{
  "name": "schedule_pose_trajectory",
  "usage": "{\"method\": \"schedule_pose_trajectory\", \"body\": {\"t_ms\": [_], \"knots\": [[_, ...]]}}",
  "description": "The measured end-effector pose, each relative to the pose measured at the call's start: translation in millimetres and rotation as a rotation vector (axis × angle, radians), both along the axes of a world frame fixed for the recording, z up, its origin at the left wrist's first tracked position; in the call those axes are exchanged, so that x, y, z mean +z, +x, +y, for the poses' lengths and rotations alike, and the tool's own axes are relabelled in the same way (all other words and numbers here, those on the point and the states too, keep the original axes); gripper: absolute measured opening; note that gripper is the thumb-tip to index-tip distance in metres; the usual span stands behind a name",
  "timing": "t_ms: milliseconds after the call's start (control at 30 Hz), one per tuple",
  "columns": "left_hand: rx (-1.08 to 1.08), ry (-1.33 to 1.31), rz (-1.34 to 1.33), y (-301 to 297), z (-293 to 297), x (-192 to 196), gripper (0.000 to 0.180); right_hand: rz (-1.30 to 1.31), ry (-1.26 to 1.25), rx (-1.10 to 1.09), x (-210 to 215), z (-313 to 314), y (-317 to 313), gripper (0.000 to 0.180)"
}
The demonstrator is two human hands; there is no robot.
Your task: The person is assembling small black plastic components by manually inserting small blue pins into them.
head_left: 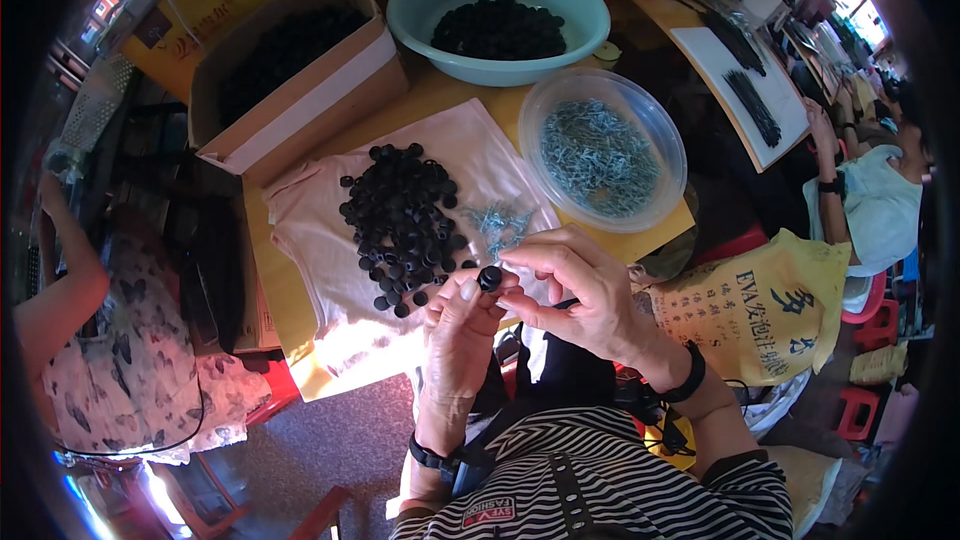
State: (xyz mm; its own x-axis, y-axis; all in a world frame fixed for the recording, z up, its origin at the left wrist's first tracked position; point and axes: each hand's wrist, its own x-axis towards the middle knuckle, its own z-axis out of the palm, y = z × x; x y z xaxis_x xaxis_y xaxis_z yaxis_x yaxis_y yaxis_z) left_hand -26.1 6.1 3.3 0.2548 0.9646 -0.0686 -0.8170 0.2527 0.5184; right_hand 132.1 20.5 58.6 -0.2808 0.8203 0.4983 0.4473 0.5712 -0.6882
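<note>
My left hand (462, 325) pinches a small round black rubber cap (489, 278) at its fingertips, just above the pale cloth (330, 240) on the desk; my right hand (580, 292) closes on the cap from the right, touching it; heap of matching black caps (400, 225) lies ahead-left, nearer my left hand

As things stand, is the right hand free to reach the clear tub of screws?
Probably not at once. The right hand is pinching at a black cap held by the left hand. The way to the tub looks open, though.

Piecework workshop: parts basin (420, 20), screw bowl (668, 125)
</note>
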Motion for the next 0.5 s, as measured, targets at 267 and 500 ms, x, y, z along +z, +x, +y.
{"method": "schedule_pose_trajectory", "body": {"t_ms": [267, 500], "knots": [[-0.061, -0.071, 0.040, 3, 6, -3, 0.027, -0.043, 0.035, -0.003, -3, 13, -6, 0.040], [-0.055, -0.051, -0.011, 3, 7, -2, 0.027, -0.041, -0.044, 0.026, -2, 16, 0, 0.038]]}}
